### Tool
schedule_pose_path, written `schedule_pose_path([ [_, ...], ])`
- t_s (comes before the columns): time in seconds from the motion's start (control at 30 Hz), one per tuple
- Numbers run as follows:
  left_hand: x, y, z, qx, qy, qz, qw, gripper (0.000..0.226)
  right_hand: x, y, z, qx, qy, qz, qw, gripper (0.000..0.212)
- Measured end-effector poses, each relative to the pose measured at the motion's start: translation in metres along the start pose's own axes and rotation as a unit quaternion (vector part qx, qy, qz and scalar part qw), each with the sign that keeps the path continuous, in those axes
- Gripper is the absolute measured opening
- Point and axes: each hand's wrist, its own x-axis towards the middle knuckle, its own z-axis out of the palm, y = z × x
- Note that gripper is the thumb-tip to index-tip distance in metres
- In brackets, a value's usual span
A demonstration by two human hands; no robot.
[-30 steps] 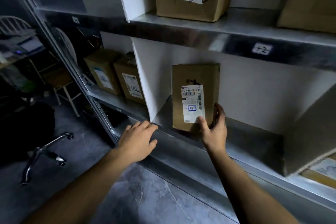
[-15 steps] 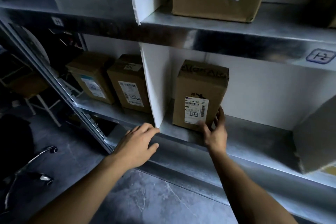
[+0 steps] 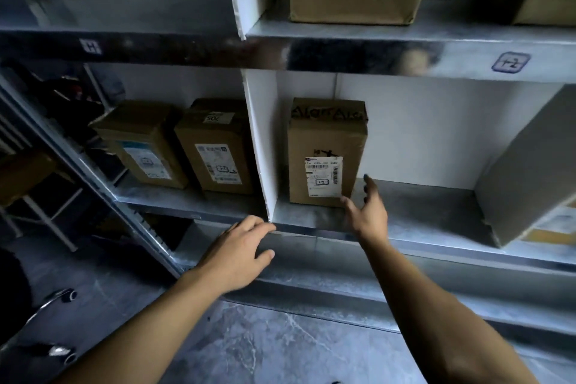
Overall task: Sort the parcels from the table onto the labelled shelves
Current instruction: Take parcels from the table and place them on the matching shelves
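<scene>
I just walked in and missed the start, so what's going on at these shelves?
A person is shelving parcels. One parcel stands upright on the shelf, just right of the white divider. The right hand is open beside the parcel's lower right corner, not gripping it. The left hand rests, fingers flat, on the shelf's front edge.

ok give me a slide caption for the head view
Upright parcel stands on the metal shelf; open right hand beside it, left hand at the shelf's front edge.

A parcel (image 3: 325,146) stands on the shelf (image 3: 420,206), right of the divider (image 3: 260,140).
</scene>
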Motion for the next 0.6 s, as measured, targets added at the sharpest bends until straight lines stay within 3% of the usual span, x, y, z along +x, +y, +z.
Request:
schedule_pose_path([
  [0.13, 0.012, 0.014, 0.000, -0.009, -0.012, 0.040, 0.999, 0.049, -0.041, 0.004, -0.026, -0.132, -0.007, -0.067, 0.989, 0.053],
  [0.3, 0.033, 0.056, 0.013, 0.005, -0.039, 0.117, 0.992, 0.049, -0.084, 0.015, -0.080, -0.318, -0.009, -0.131, 0.939, 0.043],
  [0.43, 0.054, 0.113, 0.030, 0.083, -0.062, 0.207, 0.973, 0.049, -0.110, 0.030, -0.133, -0.399, 0.049, -0.117, 0.908, 0.036],
  [0.6, 0.063, 0.214, 0.052, 0.156, -0.058, 0.302, 0.939, 0.047, -0.149, 0.056, -0.219, -0.478, 0.106, -0.047, 0.871, 0.043],
])
